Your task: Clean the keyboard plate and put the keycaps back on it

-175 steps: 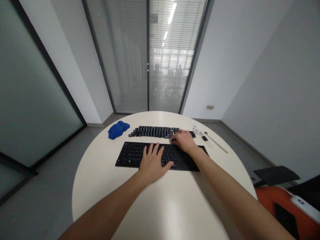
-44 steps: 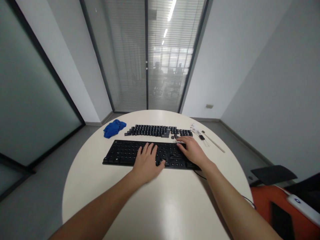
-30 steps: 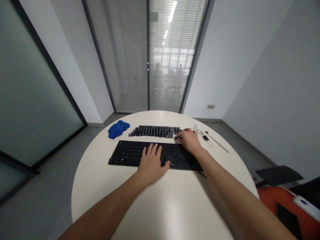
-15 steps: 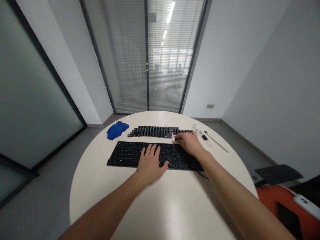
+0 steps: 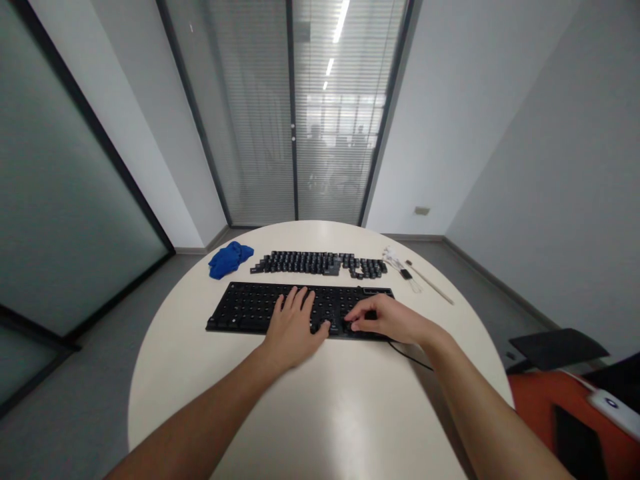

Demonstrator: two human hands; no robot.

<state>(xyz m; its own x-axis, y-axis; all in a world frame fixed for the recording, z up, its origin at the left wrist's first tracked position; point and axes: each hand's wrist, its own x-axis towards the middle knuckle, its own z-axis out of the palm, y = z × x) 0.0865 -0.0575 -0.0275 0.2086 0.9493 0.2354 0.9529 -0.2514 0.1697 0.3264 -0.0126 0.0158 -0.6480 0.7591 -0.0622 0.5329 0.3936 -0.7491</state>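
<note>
A black keyboard base (image 5: 245,307) with its keycaps off lies across the table in front of me. My left hand (image 5: 293,330) rests flat on its middle, fingers spread. My right hand (image 5: 377,319) is over the right part of the base, thumb and forefinger pinched near its front edge on a small dark keycap (image 5: 347,325), mostly hidden by the fingertips. Behind the base, loose black keycaps (image 5: 300,262) are laid out in rows. A smaller group of keycaps (image 5: 373,268) sits to their right, with a gap at its left side.
A crumpled blue cloth (image 5: 230,260) lies at the back left of the round table (image 5: 320,413). At the back right are a wire keycap puller (image 5: 406,274) and a thin brush (image 5: 433,283). A black cable (image 5: 411,359) runs off the base. An orange chair (image 5: 535,407) stands at right.
My right hand has moved from the keycap group back toward me, down onto the front right of the keyboard base, with a keycap pinched. My left hand stays on the base.
</note>
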